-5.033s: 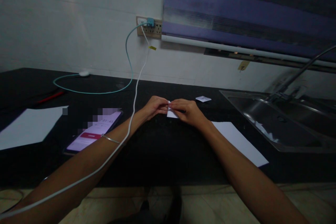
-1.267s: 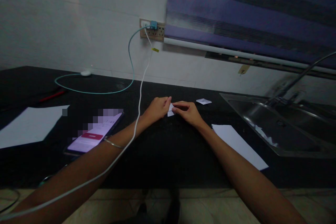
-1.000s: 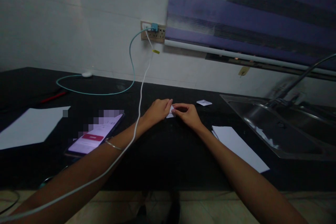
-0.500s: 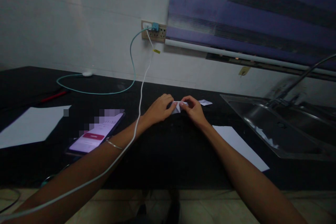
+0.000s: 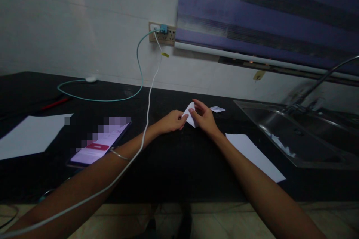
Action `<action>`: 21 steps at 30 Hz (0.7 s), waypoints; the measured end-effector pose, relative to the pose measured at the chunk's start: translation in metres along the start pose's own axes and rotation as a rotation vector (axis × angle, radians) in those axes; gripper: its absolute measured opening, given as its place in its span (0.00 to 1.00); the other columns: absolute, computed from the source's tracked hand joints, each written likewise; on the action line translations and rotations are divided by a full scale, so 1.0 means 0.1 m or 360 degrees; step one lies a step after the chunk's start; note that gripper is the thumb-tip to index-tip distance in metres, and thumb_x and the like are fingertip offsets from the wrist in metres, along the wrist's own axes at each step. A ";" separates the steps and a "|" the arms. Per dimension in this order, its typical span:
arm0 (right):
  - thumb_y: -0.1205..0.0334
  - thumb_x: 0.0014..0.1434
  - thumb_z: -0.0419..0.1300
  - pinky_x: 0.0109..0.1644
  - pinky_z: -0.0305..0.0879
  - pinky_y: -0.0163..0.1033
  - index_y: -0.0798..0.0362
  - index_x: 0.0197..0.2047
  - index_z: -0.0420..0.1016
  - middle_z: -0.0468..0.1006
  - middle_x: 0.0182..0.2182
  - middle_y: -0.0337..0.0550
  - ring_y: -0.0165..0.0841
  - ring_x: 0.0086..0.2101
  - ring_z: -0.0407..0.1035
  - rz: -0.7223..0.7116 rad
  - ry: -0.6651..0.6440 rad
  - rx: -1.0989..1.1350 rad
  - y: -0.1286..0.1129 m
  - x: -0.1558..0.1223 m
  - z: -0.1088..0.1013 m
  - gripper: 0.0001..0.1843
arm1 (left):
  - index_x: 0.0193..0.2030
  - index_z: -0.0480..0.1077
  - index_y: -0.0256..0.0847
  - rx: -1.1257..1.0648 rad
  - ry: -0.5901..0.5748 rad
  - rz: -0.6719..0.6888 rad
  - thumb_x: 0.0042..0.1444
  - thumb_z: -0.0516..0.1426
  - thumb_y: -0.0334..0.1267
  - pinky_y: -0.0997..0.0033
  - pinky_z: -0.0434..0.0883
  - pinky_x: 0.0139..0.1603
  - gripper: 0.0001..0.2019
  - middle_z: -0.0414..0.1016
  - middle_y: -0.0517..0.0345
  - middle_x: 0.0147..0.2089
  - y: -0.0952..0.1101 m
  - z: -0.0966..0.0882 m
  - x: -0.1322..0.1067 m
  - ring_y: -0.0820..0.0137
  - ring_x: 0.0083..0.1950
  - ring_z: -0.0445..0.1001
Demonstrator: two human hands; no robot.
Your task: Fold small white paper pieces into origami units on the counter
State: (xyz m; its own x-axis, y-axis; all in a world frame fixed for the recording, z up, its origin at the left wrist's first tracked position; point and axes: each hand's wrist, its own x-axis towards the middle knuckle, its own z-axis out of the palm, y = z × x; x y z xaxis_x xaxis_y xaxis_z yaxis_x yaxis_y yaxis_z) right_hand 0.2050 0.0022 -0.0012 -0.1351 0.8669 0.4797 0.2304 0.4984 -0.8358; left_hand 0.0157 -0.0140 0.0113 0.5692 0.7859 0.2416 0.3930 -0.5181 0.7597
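Note:
Between my hands, over the black countertop, is a small folded piece of white paper with a pointed top. My left hand pinches its left edge between thumb and fingers. On the other side my right hand grips it, thumb across its front face and fingers behind. The paper's back is hidden from me. Just beyond my right hand lies another small folded white paper.
A larger white sheet lies beneath my right forearm, another sheet at far left. A lit phone rests beside my left forearm. A white cable crosses over that arm from the wall socket. The steel sink is at right.
The folded paper has been turned from lying level to a tilted, upright point. My left hand has shifted slightly lower, and the right thumb now presses on the paper's face.

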 end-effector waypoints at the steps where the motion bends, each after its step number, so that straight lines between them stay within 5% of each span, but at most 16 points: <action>1: 0.45 0.58 0.65 0.65 0.64 0.56 0.54 0.66 0.66 0.74 0.61 0.59 0.46 0.58 0.71 -0.0029 -0.0001 -0.0078 0.04 0.00 0.01 0.38 | 0.22 0.66 0.39 0.0086 0.0098 -0.0014 0.70 0.45 0.50 0.71 0.60 0.26 0.27 0.69 0.57 0.20 -0.02 0.01 0.01 0.73 0.20 0.66; 7: 0.38 0.63 0.57 0.74 0.45 0.58 0.51 0.71 0.62 0.63 0.69 0.54 0.47 0.69 0.56 -0.0135 -0.0186 -0.0375 0.17 -0.05 0.06 0.40 | 0.27 0.69 0.40 0.0307 0.0458 -0.0080 0.69 0.47 0.46 0.69 0.59 0.26 0.21 0.69 0.58 0.19 -0.12 -0.01 0.06 0.70 0.22 0.68; 21: 0.47 0.69 0.53 0.74 0.50 0.57 0.48 0.73 0.56 0.60 0.70 0.50 0.45 0.69 0.56 -0.0315 -0.0305 -0.0538 0.00 -0.09 0.06 0.33 | 0.23 0.69 0.38 -0.0008 0.0228 -0.0222 0.68 0.50 0.51 0.72 0.63 0.25 0.25 0.72 0.55 0.21 -0.09 -0.07 0.03 0.74 0.19 0.67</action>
State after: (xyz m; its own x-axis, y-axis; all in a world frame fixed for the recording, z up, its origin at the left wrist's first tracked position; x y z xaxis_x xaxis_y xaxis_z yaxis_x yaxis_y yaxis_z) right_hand 0.2010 -0.0056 -0.0074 -0.3777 0.7542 0.5371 0.4805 0.6555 -0.5826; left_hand 0.0086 -0.0045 0.0091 0.4009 0.8901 0.2169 0.4570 -0.3995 0.7947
